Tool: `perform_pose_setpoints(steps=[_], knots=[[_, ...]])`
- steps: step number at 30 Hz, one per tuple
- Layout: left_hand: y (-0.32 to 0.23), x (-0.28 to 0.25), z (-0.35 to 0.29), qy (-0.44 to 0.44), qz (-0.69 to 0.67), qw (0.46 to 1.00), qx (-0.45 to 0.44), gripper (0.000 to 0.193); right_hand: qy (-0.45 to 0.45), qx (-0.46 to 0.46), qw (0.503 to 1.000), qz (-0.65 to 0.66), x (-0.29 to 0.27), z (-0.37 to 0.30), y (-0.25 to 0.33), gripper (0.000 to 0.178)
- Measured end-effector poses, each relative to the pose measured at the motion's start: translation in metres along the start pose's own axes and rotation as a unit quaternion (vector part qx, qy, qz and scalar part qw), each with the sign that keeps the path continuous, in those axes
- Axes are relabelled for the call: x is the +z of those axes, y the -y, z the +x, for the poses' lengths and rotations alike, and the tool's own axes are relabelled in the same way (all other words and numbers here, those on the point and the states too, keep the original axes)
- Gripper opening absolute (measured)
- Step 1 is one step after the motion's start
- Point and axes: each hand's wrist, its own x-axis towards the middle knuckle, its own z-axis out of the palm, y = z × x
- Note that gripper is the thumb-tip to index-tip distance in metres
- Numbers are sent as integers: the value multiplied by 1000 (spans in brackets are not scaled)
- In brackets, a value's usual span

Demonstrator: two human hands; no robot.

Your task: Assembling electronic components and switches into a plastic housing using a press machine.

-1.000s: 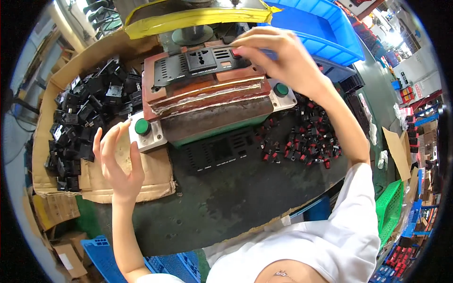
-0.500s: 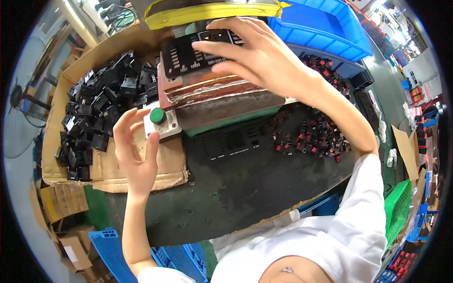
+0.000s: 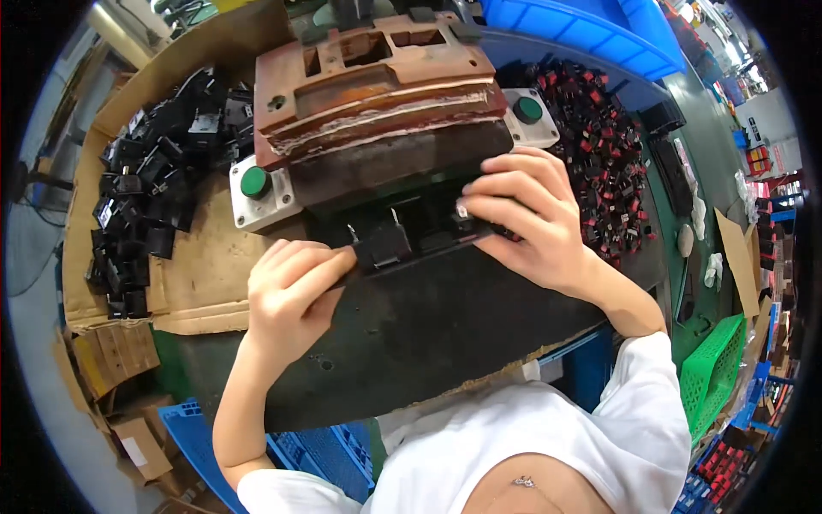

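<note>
A black plastic panel [image 3: 441, 242] is tilted up over the dark workbench, close in front of a brown block-shaped fixture [image 3: 368, 141]. My left hand [image 3: 294, 287] is closed on its left end, thumb and fingers pinching the edge. At the other end, my right hand [image 3: 535, 214] grips the panel, its thumb below and fingers curled over the top. A small piece with a shiny spot [image 3: 462, 210] shows at my right fingertips. Set in the panel is a black socket-like part [image 3: 384, 248], with thin metal prongs standing up near it. The fixture's top, with its rectangular recesses, is uncovered.
Green push buttons on white boxes flank the fixture, one left [image 3: 255, 182] and one right [image 3: 528, 110]. A cardboard box [image 3: 201, 300] of black plug-like parts stands left. Small red-and-black parts [image 3: 604, 163] are heaped right, below a blue bin [image 3: 582, 38].
My right hand has come down from the fixture top toward me, and the panel there is gone. My left hand has left the green button's side. Both hands now hold a panel.
</note>
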Motion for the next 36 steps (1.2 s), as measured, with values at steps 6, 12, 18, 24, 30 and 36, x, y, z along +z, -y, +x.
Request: perform_pose_setpoints(steps=[6,12,18,24,30,36], knots=[[3,1,3,4,22,1000,22,36,8,15,998,56,8,-9,0,32],[1,3,1,6,23,1000,10,34,6,18,997,70,10,-10,1,30],[1,2,1,14,29,999,3,32,8,26,996,80,11,-11,0,30],[-2,1,3,19,43,999,-4,30,11,34,996,87,11,-11,0,29],[-19,0,-6,-13,-136,959,-247,34,56,122,964,231,4,-11,2,22],[-26,-11,11,31,-544,690,-477,46,165,490,574,635,-19,4,19,26]])
